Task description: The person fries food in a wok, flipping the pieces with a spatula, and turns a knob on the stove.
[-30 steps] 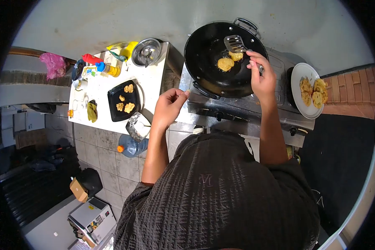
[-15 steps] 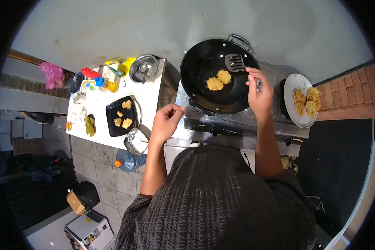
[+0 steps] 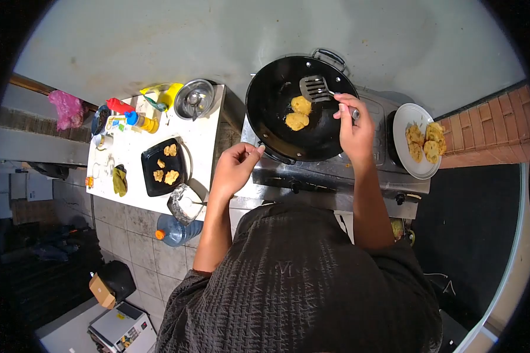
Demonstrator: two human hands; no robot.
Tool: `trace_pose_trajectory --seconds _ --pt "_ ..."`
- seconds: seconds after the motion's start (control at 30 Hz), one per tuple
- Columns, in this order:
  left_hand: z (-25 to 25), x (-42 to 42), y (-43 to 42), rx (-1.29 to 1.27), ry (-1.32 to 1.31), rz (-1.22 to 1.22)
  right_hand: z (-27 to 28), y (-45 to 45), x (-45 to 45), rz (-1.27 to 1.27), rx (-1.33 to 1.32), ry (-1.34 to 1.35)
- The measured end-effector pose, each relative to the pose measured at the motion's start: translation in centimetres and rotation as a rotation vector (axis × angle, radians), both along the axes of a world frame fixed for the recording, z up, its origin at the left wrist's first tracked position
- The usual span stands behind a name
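My right hand [image 3: 356, 126] is closed round the handle of a slotted spatula [image 3: 315, 88], its metal head over the black wok [image 3: 271, 117]. Two yellow fritters [image 3: 297, 121] lie close together in the wok, just below the spatula head. The wok sits on a metal stove [image 3: 330, 179]. My left hand [image 3: 235, 169] is near the wok's lower left handle [image 3: 277, 155], thumb and fingers pinched together; whether they touch the handle or hold anything I cannot make out.
A white plate [image 3: 401, 132] with several fritters stands right of the stove. On the white table [image 3: 123, 191] at left are a black tray [image 3: 150, 154] with several pieces, a metal bowl [image 3: 182, 100], bottles and a bag of white powder [image 3: 187, 206]. Below is a water jug [image 3: 176, 230].
The view has shifted, moving the scene within the frame. Relative to the wok, the spatula head has moved left, nearer the wok's middle. My left hand keeps its pinch near the handle.
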State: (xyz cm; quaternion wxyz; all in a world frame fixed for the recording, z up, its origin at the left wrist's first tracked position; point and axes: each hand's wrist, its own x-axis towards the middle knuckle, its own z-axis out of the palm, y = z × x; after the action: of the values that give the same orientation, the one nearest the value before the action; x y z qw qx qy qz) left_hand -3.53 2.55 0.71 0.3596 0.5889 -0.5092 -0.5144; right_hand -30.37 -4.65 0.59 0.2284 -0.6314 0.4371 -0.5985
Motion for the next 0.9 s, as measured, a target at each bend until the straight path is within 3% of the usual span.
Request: trace_pose_trajectory --seconds 0.2,0.33,0.4,0.7,0.9 --pt "0.0 -0.5 -0.3 -0.004 -0.019 -0.024 -1.3 -0.1 0.0 -0.025 0.071 -0.066" --pt "0.5 -0.8 -0.3 0.009 -0.022 -0.023 0.5 0.4 -0.8 -0.126 -0.024 -0.006" --pt "0.1 -0.8 -0.3 0.009 -0.023 -0.029 1.3 1.2 -1.4 -0.237 0.146 -0.005" --pt "0.0 -1.0 -0.1 0.01 -0.034 -0.023 0.1 -0.1 -1.2 -0.299 0.152 0.015" --pt "-1.6 -0.3 0.4 -0.054 0.127 0.142 -0.9 -2.5 -0.6 -0.308 0.207 -0.022"
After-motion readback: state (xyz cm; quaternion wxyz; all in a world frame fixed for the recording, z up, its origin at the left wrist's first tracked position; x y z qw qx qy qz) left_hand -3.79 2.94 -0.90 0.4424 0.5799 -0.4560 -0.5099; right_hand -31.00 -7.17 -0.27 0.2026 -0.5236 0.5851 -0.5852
